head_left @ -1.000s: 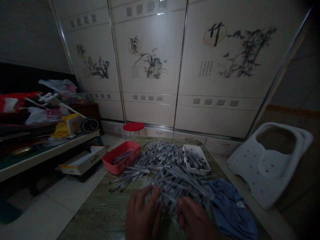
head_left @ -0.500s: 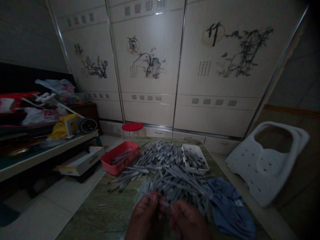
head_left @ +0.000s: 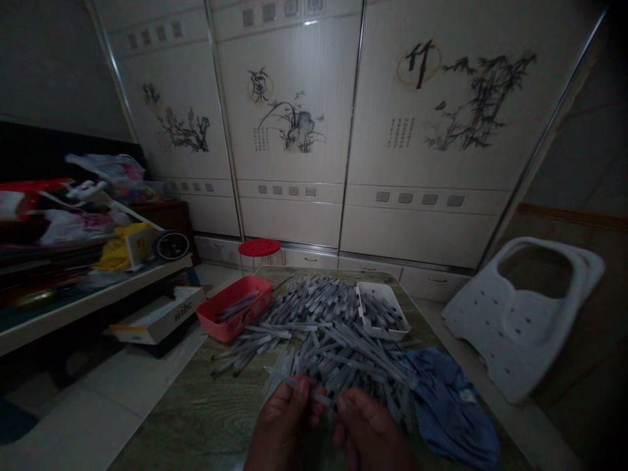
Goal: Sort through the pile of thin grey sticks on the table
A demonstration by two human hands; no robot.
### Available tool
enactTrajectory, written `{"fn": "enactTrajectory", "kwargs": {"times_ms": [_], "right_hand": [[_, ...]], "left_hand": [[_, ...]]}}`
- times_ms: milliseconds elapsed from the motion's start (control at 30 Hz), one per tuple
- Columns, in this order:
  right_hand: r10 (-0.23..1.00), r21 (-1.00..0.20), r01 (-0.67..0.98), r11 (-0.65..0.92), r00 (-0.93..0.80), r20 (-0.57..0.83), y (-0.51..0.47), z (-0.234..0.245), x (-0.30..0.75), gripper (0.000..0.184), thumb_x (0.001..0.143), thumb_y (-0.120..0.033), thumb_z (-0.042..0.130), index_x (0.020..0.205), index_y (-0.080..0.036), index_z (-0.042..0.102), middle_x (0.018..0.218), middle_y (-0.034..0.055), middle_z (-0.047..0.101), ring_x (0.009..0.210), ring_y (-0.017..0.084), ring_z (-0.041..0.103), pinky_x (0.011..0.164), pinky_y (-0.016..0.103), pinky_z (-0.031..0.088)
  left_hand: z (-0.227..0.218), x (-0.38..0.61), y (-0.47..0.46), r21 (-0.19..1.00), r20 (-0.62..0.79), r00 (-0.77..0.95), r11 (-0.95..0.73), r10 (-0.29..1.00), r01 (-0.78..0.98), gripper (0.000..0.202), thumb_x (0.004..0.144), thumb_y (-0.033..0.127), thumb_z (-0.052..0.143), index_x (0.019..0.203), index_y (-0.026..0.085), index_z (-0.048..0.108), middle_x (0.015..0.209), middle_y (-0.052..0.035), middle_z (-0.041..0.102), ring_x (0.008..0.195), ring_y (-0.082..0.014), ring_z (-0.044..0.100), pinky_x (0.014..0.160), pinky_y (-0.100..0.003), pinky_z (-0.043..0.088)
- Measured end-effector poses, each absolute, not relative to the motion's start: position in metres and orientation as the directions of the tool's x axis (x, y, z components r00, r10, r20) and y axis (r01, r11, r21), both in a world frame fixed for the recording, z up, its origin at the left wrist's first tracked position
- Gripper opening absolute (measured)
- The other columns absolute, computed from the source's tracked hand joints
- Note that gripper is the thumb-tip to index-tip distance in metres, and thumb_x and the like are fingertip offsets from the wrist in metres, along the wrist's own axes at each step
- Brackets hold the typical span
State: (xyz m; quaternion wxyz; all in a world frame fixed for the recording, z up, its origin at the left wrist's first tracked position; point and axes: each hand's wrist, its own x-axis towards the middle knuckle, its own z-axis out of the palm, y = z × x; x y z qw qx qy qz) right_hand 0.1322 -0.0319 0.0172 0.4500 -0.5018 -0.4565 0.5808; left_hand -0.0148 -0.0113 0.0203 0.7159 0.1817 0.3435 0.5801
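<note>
A big heap of thin grey sticks covers the middle of a wood-grain table. At the near edge my left hand pinches one grey stick, lifted just above the heap's near side. My right hand sits beside it with fingers curled toward the same stick; whether it grips it I cannot tell in the dark. A red tray on the left and a white tray on the right each hold a few sticks.
A blue cloth lies on the table's right. A white plastic seat leans at the far right. A red stool, a cardboard box and a cluttered shelf stand left. Painted wardrobe doors fill the background.
My hands went from lying spread on the heap to drawing back with one stick pinched between them. The view shifted slightly.
</note>
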Motion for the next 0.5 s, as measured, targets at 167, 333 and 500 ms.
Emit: {"fn": "enactTrajectory", "kwargs": {"times_ms": [167,333,500], "right_hand": [[0.955,-0.961,-0.100,-0.259,-0.174,-0.239,-0.0297,0.0131,0.1328,0.076,0.075,-0.095,0.056,0.086,-0.020,0.059,0.065,-0.0022,0.066,0.040,0.006,0.045,0.041,0.020,0.027],[0.961,-0.971,-0.060,-0.233,-0.166,-0.221,-0.0315,0.0144,0.1286,0.070,0.082,-0.091,0.053,0.083,-0.021,0.059,0.057,-0.0063,0.056,0.042,0.006,0.040,0.043,0.019,0.028],[0.992,-0.996,-0.018,-0.091,-0.084,-0.089,-0.0303,0.0149,0.1270,0.067,0.079,-0.087,0.064,0.088,-0.021,0.061,0.068,-0.0042,0.062,0.050,0.009,0.051,0.049,0.022,0.038]], "left_hand": [[0.0196,-0.0153,-0.0122,0.642,-0.277,0.106,0.266,0.955,-0.719,0.040,0.068,0.042,0.098,0.085,0.018,0.071,0.075,-0.0033,0.077,0.060,-0.0111,0.061,0.062,-0.023,0.048],[0.0247,-0.0149,-0.0134,0.654,-0.279,0.088,0.256,0.956,-0.712,0.044,0.064,0.043,0.100,0.085,0.017,0.072,0.074,-0.0030,0.076,0.059,-0.0110,0.060,0.059,-0.023,0.047],[0.0269,-0.0154,-0.0135,0.635,-0.269,0.123,0.272,0.955,-0.723,0.040,0.068,0.043,0.098,0.084,0.018,0.071,0.066,-0.0004,0.070,0.058,-0.0121,0.060,0.060,-0.024,0.047]]}}
